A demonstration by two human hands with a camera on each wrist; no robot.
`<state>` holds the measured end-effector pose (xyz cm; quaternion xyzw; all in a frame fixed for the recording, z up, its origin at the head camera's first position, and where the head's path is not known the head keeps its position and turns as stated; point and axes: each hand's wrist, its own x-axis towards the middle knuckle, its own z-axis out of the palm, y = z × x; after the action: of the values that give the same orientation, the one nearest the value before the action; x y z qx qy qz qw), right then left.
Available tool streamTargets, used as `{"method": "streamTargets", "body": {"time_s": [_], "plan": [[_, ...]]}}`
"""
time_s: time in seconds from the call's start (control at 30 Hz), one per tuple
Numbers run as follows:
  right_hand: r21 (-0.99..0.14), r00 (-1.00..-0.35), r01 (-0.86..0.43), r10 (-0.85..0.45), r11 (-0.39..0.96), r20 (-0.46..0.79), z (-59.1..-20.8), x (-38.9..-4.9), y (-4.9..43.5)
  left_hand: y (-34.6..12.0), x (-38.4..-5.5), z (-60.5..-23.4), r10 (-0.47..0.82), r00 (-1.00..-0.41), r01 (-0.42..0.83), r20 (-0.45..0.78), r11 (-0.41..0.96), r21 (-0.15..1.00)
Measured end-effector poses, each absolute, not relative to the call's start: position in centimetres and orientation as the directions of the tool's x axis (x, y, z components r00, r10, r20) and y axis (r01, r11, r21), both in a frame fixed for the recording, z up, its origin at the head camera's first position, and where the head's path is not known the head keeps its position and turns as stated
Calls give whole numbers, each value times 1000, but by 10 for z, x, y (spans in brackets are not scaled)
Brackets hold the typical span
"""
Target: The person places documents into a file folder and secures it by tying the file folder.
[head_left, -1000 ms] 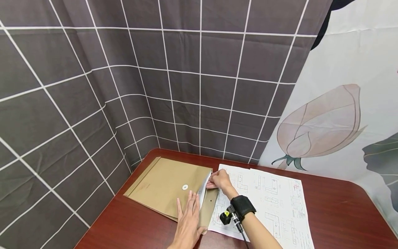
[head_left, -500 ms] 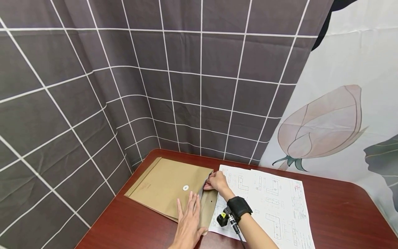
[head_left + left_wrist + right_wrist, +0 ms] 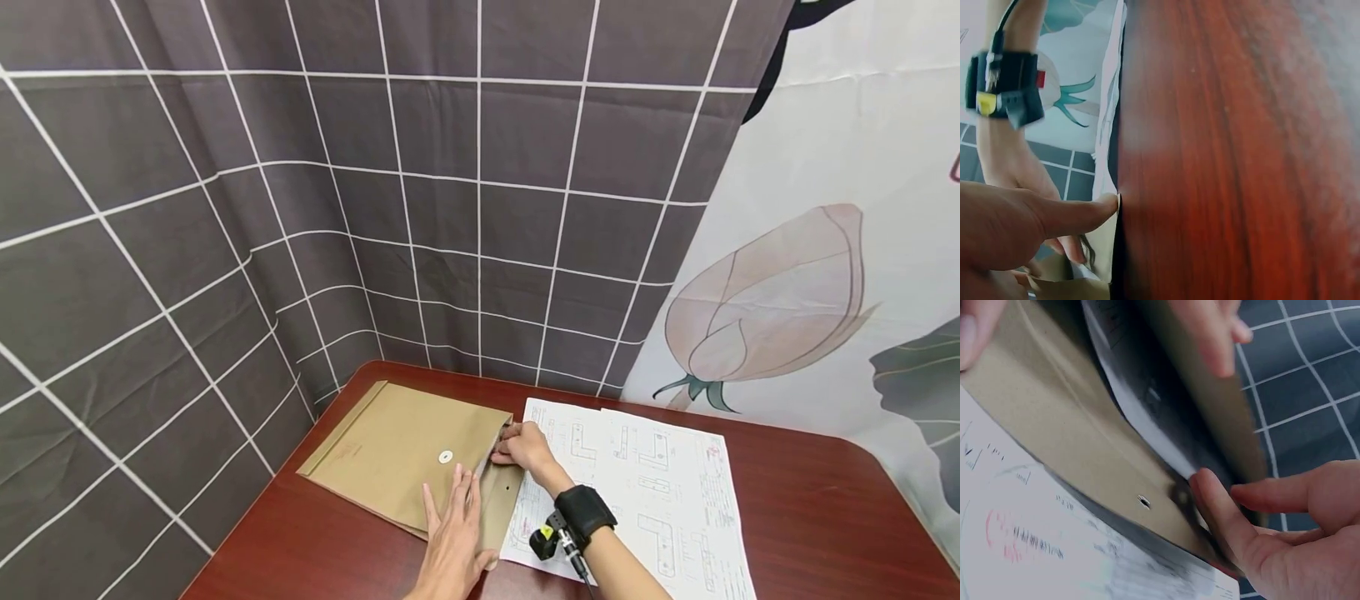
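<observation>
A kraft paper document envelope (image 3: 405, 433) with a white round button lies on the table, its flap (image 3: 501, 504) folded out to the right. My left hand (image 3: 452, 533) rests on the envelope with fingers straight, its thumb pressing the flap's edge. At the opening is my right hand (image 3: 521, 447), wearing a black wrist strap. In the right wrist view, its thumb touches the edge of the white papers (image 3: 1132, 419) inside the envelope, and a forefinger reaches in beside it with a gap between. The papers' far part is hidden.
Printed sheets with technical drawings (image 3: 652, 492) lie right of the envelope, their left edge against the flap. A reddish-brown table (image 3: 810, 508) bears everything. A dark grid curtain (image 3: 442, 208) and a white flower-printed cloth (image 3: 765, 300) stand behind. A cable hangs from the right wrist camera.
The white papers have slid left, deeper into the envelope, so less of them shows at the opening. My right hand has moved slightly left with them; my left hand stays put.
</observation>
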<state>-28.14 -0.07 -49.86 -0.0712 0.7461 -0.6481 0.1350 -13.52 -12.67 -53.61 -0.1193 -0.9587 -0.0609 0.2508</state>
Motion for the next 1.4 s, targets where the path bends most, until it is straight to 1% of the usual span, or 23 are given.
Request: {"method": "streamTargets", "body": {"time_s": [0.1,0.2,0.27,0.33,0.43,0.6,0.73,0.83,0.9,0.97,1.07,1.2,1.33,1.4], "plan": [[-992,-947,69,-307,105,-98,-489,-277,15,-127,-133,-535,196,-867,259,459,963,77],[-994,-948,54,-309,95,-81,-475,-274,34,-128,-133,-533,188,-883,261,431,958,116],[-995,-950,28,-307,96,-57,-466,-274,48,-128,-134,-533,177,-882,265,437,953,148],[-992,-958,-3,-284,128,-34,-456,-274,63,-129,-135,-532,165,-875,274,455,944,185],[-979,-973,-44,-231,200,-4,-447,-275,86,-128,-138,-529,142,-863,286,485,929,237],[-923,-991,-104,-114,371,66,-441,-273,129,-120,-147,-521,115,-821,305,559,917,258],[-879,-995,-104,-53,465,90,-438,-264,166,-107,-154,-512,139,-787,371,601,885,280],[-825,-995,-80,1,560,97,-438,-256,196,-94,-158,-505,182,-788,423,588,855,301],[-779,-994,-50,47,626,101,-439,-252,215,-85,-161,-501,206,-798,437,566,845,309],[-728,-992,0,95,686,89,-441,-248,233,-77,-164,-498,223,-817,435,532,844,315],[-704,-991,60,124,708,41,-447,-246,258,-64,-170,-496,231,-845,421,483,844,333],[-670,-991,116,135,733,-23,-466,-249,288,-48,-179,-498,248,-864,416,439,842,344],[-610,-985,170,133,774,-106,-486,-250,306,-31,-187,-503,276,-869,416,410,857,304],[-604,-978,200,121,771,-169,-490,-247,309,-23,-190,-506,281,-878,406,387,865,294]]}}
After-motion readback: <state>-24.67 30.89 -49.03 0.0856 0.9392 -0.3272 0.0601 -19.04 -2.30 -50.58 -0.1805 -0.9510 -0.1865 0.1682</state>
